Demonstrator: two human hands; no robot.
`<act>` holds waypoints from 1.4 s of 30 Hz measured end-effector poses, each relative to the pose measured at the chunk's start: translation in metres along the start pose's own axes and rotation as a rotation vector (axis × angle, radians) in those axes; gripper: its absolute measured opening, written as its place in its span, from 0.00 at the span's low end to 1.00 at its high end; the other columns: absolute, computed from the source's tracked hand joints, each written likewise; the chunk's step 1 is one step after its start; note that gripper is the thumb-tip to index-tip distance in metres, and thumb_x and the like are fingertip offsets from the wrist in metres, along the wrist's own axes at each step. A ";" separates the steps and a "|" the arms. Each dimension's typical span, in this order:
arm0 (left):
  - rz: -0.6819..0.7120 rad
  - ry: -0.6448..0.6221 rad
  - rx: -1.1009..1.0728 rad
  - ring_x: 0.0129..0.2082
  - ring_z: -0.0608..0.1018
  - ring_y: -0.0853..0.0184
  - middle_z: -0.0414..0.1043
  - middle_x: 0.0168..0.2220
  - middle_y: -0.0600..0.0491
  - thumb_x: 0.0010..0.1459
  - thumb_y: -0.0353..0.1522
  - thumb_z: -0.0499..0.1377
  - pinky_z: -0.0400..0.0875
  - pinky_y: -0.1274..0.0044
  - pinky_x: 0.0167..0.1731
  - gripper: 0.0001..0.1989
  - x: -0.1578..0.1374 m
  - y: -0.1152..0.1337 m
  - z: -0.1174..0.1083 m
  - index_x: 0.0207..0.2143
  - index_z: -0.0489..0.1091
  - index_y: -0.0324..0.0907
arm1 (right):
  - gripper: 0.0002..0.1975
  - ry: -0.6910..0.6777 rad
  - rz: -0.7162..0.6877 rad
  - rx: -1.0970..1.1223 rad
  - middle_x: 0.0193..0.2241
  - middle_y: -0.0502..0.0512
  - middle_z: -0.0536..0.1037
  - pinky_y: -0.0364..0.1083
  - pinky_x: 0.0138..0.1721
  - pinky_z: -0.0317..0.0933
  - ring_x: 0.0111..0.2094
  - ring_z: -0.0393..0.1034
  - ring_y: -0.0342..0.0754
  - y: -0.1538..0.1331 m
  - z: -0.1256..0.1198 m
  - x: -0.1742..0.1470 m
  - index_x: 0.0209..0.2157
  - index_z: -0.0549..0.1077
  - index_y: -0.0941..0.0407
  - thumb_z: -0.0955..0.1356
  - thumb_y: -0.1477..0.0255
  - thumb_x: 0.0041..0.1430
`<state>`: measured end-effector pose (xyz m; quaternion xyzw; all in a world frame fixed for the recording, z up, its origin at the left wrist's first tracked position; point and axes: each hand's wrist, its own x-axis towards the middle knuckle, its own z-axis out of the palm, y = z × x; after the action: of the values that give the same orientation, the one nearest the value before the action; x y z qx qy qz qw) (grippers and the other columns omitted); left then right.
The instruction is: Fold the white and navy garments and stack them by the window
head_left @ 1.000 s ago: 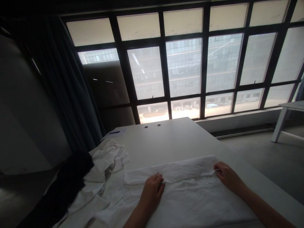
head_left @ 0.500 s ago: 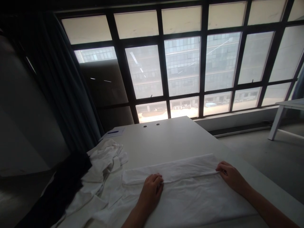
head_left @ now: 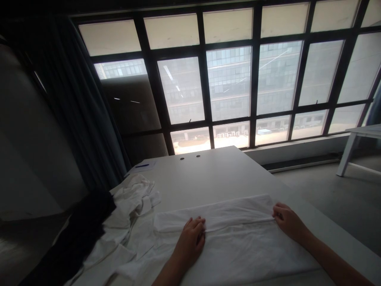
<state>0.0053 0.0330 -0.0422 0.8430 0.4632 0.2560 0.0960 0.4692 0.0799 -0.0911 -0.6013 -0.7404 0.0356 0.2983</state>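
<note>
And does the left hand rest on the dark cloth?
No: the left hand is on the white cloth in front, while the dark cloth lies apart, further to the left.

Looks like office or similar workroom. Fitted with broad grid of dark-framed windows [head_left: 254,79], facing large many-windowed building [head_left: 229,63]. Furnished with white table [head_left: 208,178], two round holes [head_left: 198,156] in top, paper [head_left: 151,163] and pen [head_left: 142,165] at far end, second table [head_left: 366,130] at right. Has grey floor [head_left: 315,186], blue curtain [head_left: 86,103].
</note>
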 end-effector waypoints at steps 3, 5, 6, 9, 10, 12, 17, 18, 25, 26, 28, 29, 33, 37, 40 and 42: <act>-0.008 -0.013 0.004 0.63 0.69 0.60 0.73 0.58 0.50 0.57 0.22 0.53 0.56 0.58 0.67 0.14 0.000 0.000 0.000 0.41 0.69 0.48 | 0.07 -0.002 -0.002 -0.030 0.29 0.54 0.72 0.47 0.40 0.60 0.34 0.68 0.51 0.000 0.001 0.000 0.22 0.64 0.52 0.61 0.73 0.53; -0.015 -0.024 0.006 0.64 0.68 0.61 0.73 0.58 0.50 0.56 0.22 0.53 0.54 0.57 0.67 0.14 0.001 0.001 -0.001 0.41 0.69 0.48 | 0.07 -0.002 -0.001 -0.046 0.29 0.54 0.72 0.47 0.40 0.60 0.34 0.68 0.51 0.001 0.001 0.000 0.23 0.64 0.52 0.61 0.74 0.53; -0.019 -0.032 0.006 0.64 0.68 0.61 0.73 0.58 0.50 0.57 0.22 0.53 0.54 0.57 0.68 0.14 0.001 0.002 -0.001 0.41 0.69 0.48 | 0.07 -0.008 -0.002 -0.054 0.29 0.54 0.72 0.47 0.40 0.59 0.35 0.68 0.51 0.001 0.000 0.000 0.23 0.64 0.52 0.61 0.74 0.53; -0.023 -0.067 -0.001 0.64 0.68 0.60 0.72 0.59 0.50 0.60 0.25 0.53 0.52 0.56 0.68 0.11 0.000 0.006 -0.005 0.41 0.70 0.47 | 0.07 -0.051 -0.012 -0.081 0.29 0.54 0.73 0.47 0.40 0.59 0.35 0.68 0.51 -0.001 -0.002 0.000 0.24 0.66 0.52 0.61 0.74 0.54; -0.023 -0.076 -0.003 0.64 0.68 0.60 0.72 0.59 0.50 0.62 0.26 0.53 0.52 0.56 0.68 0.10 0.000 0.008 -0.006 0.41 0.70 0.47 | 0.07 -0.065 -0.016 -0.093 0.29 0.54 0.74 0.47 0.40 0.59 0.36 0.69 0.51 -0.001 -0.003 0.001 0.24 0.67 0.52 0.61 0.74 0.54; -0.020 -0.089 -0.001 0.64 0.68 0.59 0.72 0.59 0.49 0.65 0.29 0.52 0.51 0.55 0.68 0.09 0.001 0.011 -0.009 0.41 0.72 0.47 | 0.08 -0.081 -0.014 -0.123 0.30 0.54 0.75 0.47 0.41 0.59 0.37 0.69 0.51 -0.004 -0.006 0.001 0.24 0.69 0.53 0.61 0.74 0.54; -0.018 -0.091 0.031 0.64 0.69 0.59 0.72 0.59 0.50 0.67 0.29 0.52 0.52 0.54 0.67 0.10 0.002 0.013 -0.007 0.42 0.73 0.47 | 0.12 -0.112 0.034 -0.203 0.34 0.55 0.78 0.50 0.45 0.58 0.42 0.70 0.53 -0.007 -0.016 -0.001 0.26 0.75 0.52 0.61 0.76 0.53; -0.021 -0.089 0.039 0.63 0.69 0.59 0.73 0.59 0.50 0.66 0.28 0.53 0.52 0.53 0.67 0.10 0.002 0.013 -0.006 0.43 0.74 0.47 | 0.13 -0.117 0.040 -0.218 0.35 0.56 0.78 0.51 0.46 0.58 0.43 0.70 0.54 -0.007 -0.018 -0.001 0.27 0.76 0.52 0.61 0.77 0.53; -0.032 -0.074 0.070 0.63 0.69 0.60 0.73 0.58 0.54 0.65 0.27 0.54 0.54 0.53 0.67 0.12 0.001 0.013 -0.003 0.45 0.73 0.49 | 0.16 -0.042 -0.014 -0.170 0.44 0.60 0.79 0.52 0.49 0.63 0.45 0.73 0.54 -0.036 -0.022 0.020 0.38 0.78 0.54 0.60 0.74 0.57; -0.029 -0.073 0.072 0.63 0.69 0.60 0.73 0.58 0.54 0.65 0.27 0.54 0.54 0.53 0.67 0.12 0.001 0.014 -0.003 0.45 0.73 0.49 | 0.17 -0.048 -0.049 -0.156 0.46 0.61 0.78 0.52 0.51 0.63 0.47 0.73 0.54 -0.049 -0.018 0.025 0.42 0.78 0.55 0.60 0.72 0.58; -0.023 -0.068 0.074 0.63 0.70 0.59 0.74 0.57 0.54 0.65 0.27 0.54 0.54 0.54 0.67 0.11 0.001 0.014 -0.004 0.44 0.73 0.49 | 0.20 -0.076 -0.124 -0.146 0.53 0.62 0.77 0.55 0.57 0.60 0.55 0.69 0.56 -0.078 -0.005 0.033 0.50 0.77 0.55 0.61 0.69 0.60; -0.020 -0.064 0.076 0.63 0.70 0.59 0.74 0.57 0.53 0.65 0.27 0.54 0.55 0.54 0.66 0.11 0.001 0.014 -0.004 0.44 0.73 0.49 | 0.22 -0.093 -0.148 -0.144 0.57 0.63 0.74 0.56 0.61 0.57 0.59 0.67 0.57 -0.094 0.002 0.037 0.54 0.75 0.55 0.62 0.66 0.62; -0.017 -0.056 0.072 0.62 0.70 0.59 0.74 0.57 0.53 0.65 0.27 0.54 0.55 0.55 0.66 0.11 0.001 0.015 -0.004 0.43 0.73 0.49 | 0.28 -0.175 -0.157 -0.164 0.66 0.61 0.64 0.59 0.68 0.44 0.68 0.54 0.58 -0.146 0.040 0.049 0.63 0.68 0.56 0.59 0.58 0.67; -0.026 -0.067 0.064 0.62 0.70 0.59 0.73 0.58 0.53 0.66 0.27 0.53 0.54 0.54 0.67 0.11 0.002 0.014 -0.005 0.44 0.73 0.49 | 0.35 -0.222 -0.011 -0.232 0.70 0.62 0.55 0.64 0.69 0.32 0.71 0.43 0.61 -0.161 0.071 0.050 0.66 0.62 0.57 0.56 0.50 0.67; -0.023 -0.073 0.076 0.62 0.70 0.59 0.73 0.58 0.53 0.65 0.28 0.53 0.55 0.54 0.66 0.11 0.001 0.013 -0.005 0.44 0.73 0.49 | 0.39 -0.302 0.038 -0.237 0.71 0.63 0.52 0.62 0.69 0.29 0.72 0.39 0.60 -0.154 0.082 0.044 0.69 0.57 0.58 0.53 0.47 0.67; -0.017 -0.066 0.095 0.61 0.71 0.59 0.73 0.58 0.51 0.65 0.28 0.53 0.57 0.56 0.66 0.11 0.000 0.014 -0.005 0.43 0.73 0.49 | 0.40 -0.330 0.049 -0.243 0.71 0.62 0.51 0.61 0.69 0.28 0.72 0.38 0.60 -0.150 0.084 0.041 0.70 0.55 0.58 0.52 0.46 0.67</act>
<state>0.0132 0.0247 -0.0320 0.8507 0.4784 0.2050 0.0735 0.2938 0.1021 -0.0819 -0.6368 -0.7631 0.0510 0.0973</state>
